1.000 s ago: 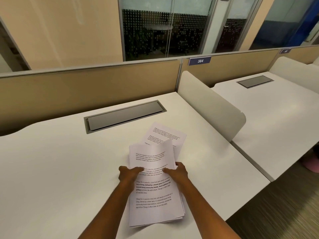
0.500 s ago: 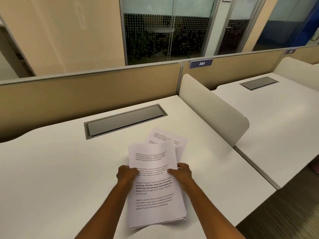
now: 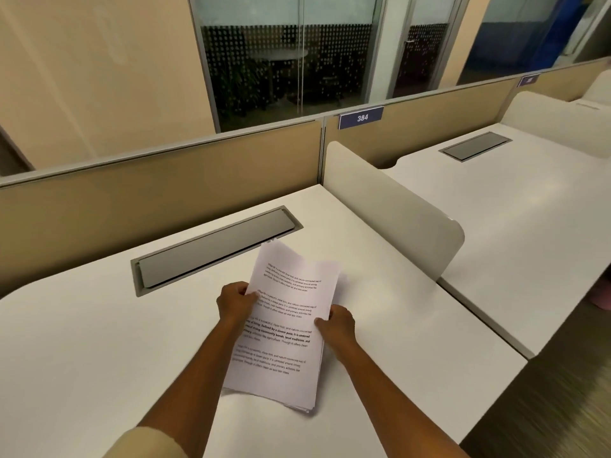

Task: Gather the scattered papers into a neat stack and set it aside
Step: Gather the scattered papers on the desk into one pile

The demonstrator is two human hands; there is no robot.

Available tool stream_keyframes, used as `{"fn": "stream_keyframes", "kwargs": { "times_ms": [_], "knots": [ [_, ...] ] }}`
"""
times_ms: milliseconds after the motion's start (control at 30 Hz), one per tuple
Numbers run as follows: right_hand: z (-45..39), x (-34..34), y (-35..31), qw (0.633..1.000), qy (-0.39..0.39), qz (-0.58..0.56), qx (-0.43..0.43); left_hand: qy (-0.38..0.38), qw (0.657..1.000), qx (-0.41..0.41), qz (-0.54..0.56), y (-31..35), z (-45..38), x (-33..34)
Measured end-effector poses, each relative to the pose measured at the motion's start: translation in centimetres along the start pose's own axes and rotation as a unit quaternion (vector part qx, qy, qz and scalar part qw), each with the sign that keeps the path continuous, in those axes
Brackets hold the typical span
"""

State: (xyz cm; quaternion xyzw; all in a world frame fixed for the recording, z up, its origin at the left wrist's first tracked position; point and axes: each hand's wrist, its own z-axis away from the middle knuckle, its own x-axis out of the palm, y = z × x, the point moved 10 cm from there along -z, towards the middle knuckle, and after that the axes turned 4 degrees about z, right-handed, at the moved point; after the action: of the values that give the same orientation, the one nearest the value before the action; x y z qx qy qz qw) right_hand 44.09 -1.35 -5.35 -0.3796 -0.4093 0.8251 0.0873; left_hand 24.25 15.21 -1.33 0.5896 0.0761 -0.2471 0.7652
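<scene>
Left hand (image 3: 235, 304) and right hand (image 3: 338, 324) pinching the paper stack (image 3: 284, 328) at nine and three o'clock.
Light, floppy, slippery sheets, far end curling, near edges fanned; best gripped mid-edge on both long sides. Lifted slightly above white desk (image 3: 82, 358); cable hatch (image 3: 215, 249) at eleven.

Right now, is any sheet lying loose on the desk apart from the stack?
No: both the left hand and right hand grip one stack of printed papers; none lies apart.
</scene>
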Motion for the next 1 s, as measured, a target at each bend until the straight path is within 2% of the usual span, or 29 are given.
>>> {"fn": "stream_keyframes", "kwargs": {
  "times_ms": [200,333,567,867,1000],
  "knots": [
    [-1.7,0.1,1.2,0.997,0.017,0.057,0.054,-0.027,0.999,-0.015,-0.044,-1.5,-2.7,2.1],
    [-2.5,0.5,1.1,0.997,0.018,0.014,0.078,-0.038,0.995,-0.043,-0.076,-2.8,-3.7,2.8],
    [-3.5,0.8,0.9,0.994,0.033,0.008,0.108,-0.080,0.986,-0.045,-0.141,-3.3,-4.9,3.9],
    [-3.4,2.1,0.5,0.989,0.027,-0.118,0.090,-0.105,0.988,-0.100,-0.058,-5.2,-5.5,4.0],
    [-2.8,3.1,0.2,0.984,-0.009,-0.156,0.090,-0.124,0.986,-0.106,-0.024,-5.6,-5.4,3.7]
  ]
}}
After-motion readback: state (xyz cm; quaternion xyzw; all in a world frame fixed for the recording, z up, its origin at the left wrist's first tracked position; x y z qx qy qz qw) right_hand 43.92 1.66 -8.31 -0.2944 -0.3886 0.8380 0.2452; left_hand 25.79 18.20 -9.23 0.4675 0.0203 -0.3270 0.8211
